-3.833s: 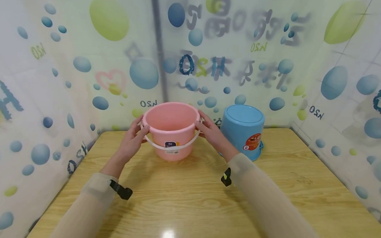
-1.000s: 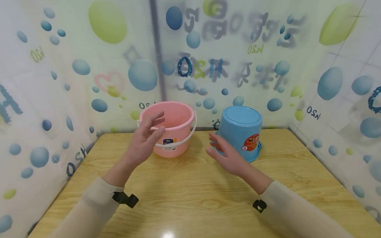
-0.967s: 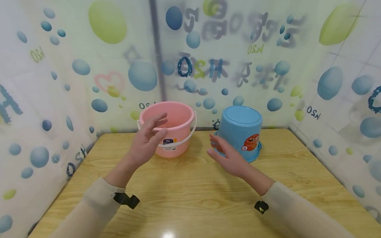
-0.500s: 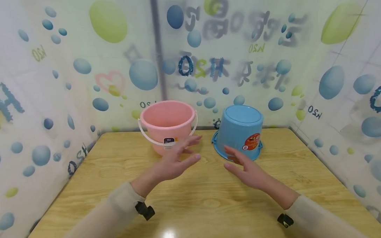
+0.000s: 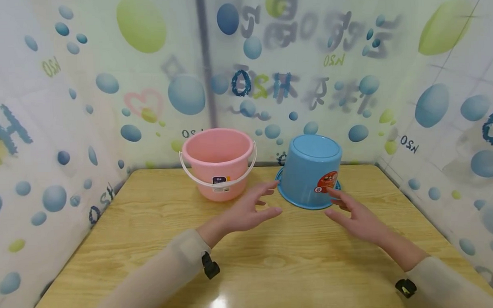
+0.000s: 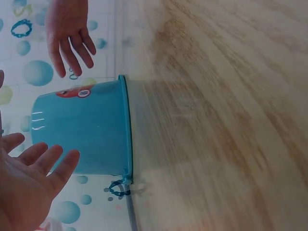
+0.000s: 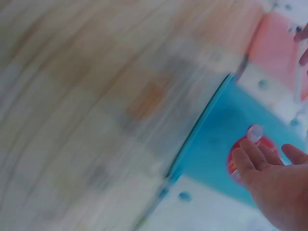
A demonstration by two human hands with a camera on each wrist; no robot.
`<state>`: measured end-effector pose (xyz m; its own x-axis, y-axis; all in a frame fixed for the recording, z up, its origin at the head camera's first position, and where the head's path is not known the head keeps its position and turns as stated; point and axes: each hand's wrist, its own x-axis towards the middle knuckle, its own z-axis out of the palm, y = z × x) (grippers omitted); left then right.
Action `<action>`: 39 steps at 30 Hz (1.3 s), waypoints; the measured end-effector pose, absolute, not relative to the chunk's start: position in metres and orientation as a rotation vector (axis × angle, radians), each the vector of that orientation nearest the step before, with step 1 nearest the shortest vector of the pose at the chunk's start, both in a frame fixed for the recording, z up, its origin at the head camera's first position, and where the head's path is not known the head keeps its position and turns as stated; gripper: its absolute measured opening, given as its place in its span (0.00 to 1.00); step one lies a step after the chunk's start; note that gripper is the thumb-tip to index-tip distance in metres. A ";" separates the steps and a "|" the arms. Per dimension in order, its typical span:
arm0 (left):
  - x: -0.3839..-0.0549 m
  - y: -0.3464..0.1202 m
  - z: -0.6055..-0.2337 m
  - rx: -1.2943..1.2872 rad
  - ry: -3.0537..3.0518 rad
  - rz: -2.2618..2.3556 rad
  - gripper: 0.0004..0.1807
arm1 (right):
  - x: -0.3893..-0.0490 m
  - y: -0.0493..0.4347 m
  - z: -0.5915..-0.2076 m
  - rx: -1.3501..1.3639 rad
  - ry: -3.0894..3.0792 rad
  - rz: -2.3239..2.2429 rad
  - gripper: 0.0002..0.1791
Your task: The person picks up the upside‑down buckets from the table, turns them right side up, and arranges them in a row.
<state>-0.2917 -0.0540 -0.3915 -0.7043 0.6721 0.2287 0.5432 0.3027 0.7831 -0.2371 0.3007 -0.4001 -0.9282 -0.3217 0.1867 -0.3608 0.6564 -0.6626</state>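
A blue bucket [image 5: 304,174] stands upside down at the back right of the table, its red label facing forward. My left hand [image 5: 244,213] is held in the air to the left of it, fingers extended and holding nothing. Over on the other side, my right hand [image 5: 360,220] hovers at the bucket's front right with fingers spread apart. The left wrist view shows both hands apart from the blue bucket [image 6: 86,130]. Behind my left hand, a pink bucket [image 5: 218,173] sits upright with its white handle hanging across the front.
The wooden table [image 5: 250,271] runs up to a patterned curtain wall [image 5: 185,47] at the back. Similar curtains flank the left and right sides. Dark wrist straps with small cameras sit on both sleeves.
Both hands have let go of the pink bucket's rim and moved right, toward the blue bucket. The pink bucket stays at the back left; the blue bucket has not moved.
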 end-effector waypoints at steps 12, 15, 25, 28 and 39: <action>-0.328 -0.022 -0.404 1.053 2.497 1.246 0.48 | -0.275 0.345 -0.410 0.402 -2.980 1.063 0.49; -0.340 -0.015 -0.407 1.031 2.516 1.224 0.49 | -0.286 0.348 -0.413 0.406 -3.012 1.037 0.52; -0.370 -0.002 -0.418 0.799 2.551 1.114 0.54 | -0.313 0.350 -0.417 0.395 -3.114 0.913 0.57; -0.376 0.000 -0.421 0.771 2.555 1.082 0.55 | -0.315 0.349 -0.416 0.351 -3.167 0.875 0.60; -0.386 0.004 -0.430 0.755 2.518 1.037 0.59 | -0.323 0.351 -0.419 0.311 -3.236 0.849 0.63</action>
